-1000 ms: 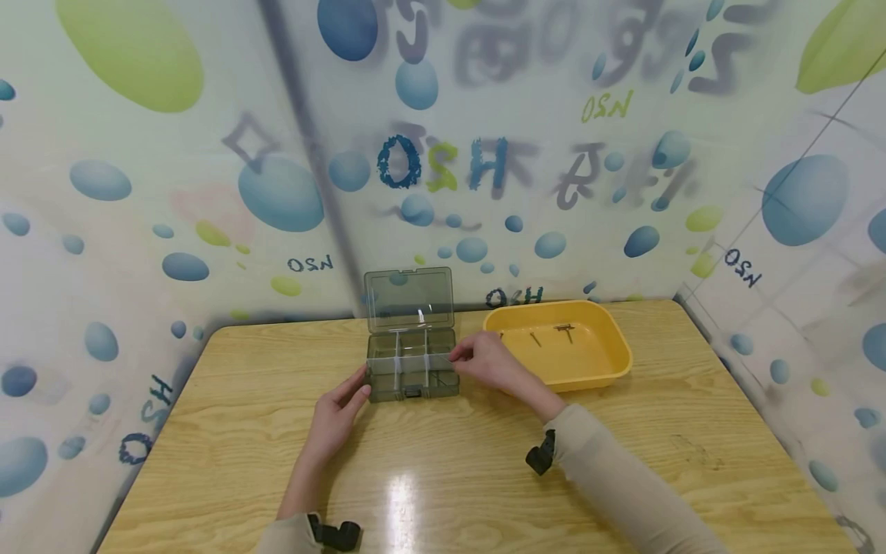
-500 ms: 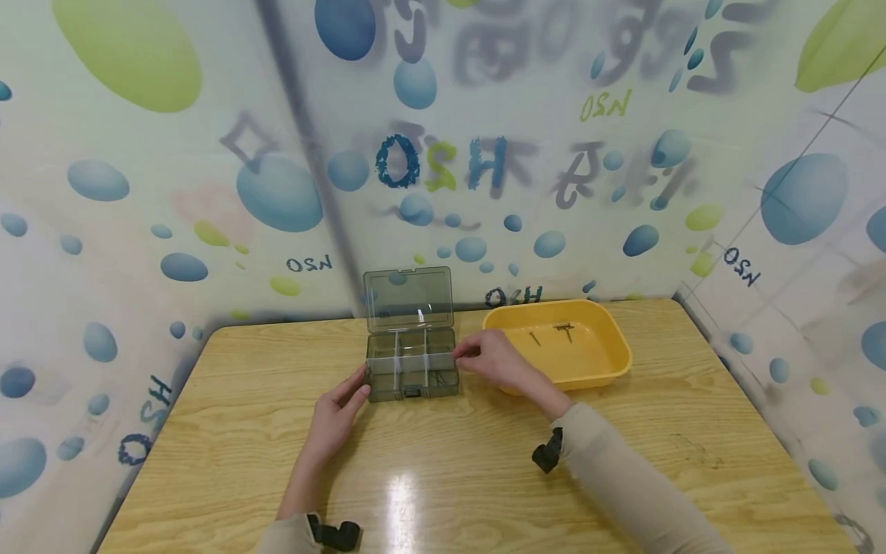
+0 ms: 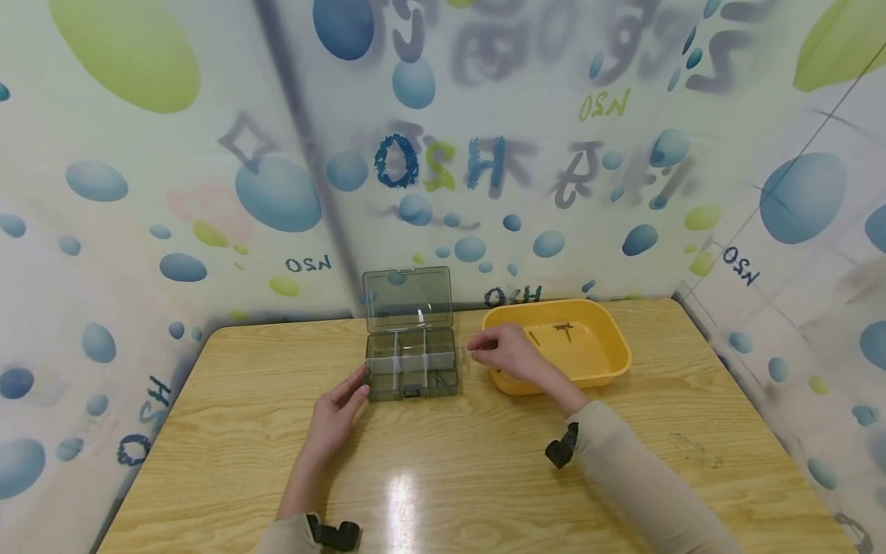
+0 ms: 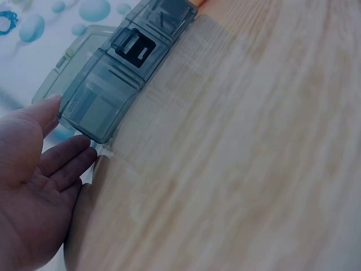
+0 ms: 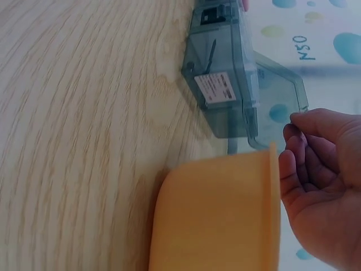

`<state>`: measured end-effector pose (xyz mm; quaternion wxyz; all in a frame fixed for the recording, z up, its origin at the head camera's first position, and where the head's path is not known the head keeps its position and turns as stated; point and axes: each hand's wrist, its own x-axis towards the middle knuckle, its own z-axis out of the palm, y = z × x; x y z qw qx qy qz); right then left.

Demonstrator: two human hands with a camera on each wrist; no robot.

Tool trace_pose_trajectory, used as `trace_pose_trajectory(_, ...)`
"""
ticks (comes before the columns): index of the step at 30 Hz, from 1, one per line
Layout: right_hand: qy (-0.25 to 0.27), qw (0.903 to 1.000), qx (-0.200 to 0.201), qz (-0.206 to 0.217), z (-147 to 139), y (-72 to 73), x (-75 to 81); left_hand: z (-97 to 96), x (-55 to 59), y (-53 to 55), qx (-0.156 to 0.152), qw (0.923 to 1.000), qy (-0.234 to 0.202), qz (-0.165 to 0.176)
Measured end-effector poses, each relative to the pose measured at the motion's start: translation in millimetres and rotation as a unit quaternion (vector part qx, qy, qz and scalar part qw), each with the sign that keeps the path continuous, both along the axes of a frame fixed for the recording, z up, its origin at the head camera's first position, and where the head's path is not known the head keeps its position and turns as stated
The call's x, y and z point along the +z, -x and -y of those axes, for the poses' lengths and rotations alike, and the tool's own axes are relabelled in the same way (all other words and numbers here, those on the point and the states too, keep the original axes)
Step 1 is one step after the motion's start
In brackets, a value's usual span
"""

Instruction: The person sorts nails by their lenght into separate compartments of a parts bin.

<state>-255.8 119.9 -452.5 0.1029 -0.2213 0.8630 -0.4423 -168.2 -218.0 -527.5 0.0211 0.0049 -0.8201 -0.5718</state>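
While the relaxed left hand (image 3: 334, 419) touches the smoky, rectangular plastic box (image 4: 96, 107), the right hand (image 3: 511, 352) curls. Its fingertips (image 5: 307, 118) meet.

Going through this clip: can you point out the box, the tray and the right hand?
Box (image 4: 106, 96): left wrist view, on its front wall.
Tray (image 3: 578, 356): head view, on a bare part of its floor.
Right hand (image 3: 514, 355): head view, on the back of the hand.
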Motion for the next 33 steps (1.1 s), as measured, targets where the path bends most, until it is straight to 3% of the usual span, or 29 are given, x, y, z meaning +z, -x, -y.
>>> trace_pose_trajectory(9,-0.005,0.9992,-0.038,0.002,-14,5.1,-3.5,1.3,0.5,0.0,-0.002,1.0000,-0.001,-0.005)
trace_pose_trajectory(19,0.000,0.9963,-0.086,0.006,-26,12.4,-20.2,2.0,2.3,-0.8,-0.004,1.0000,0.001,-0.002)
trace_pose_trajectory(33,-0.046,0.9967,-0.067,0.009,-43,39.7,-32.3,-0.7,0.8,-0.9,0.001,1.0000,-0.001,0.000)
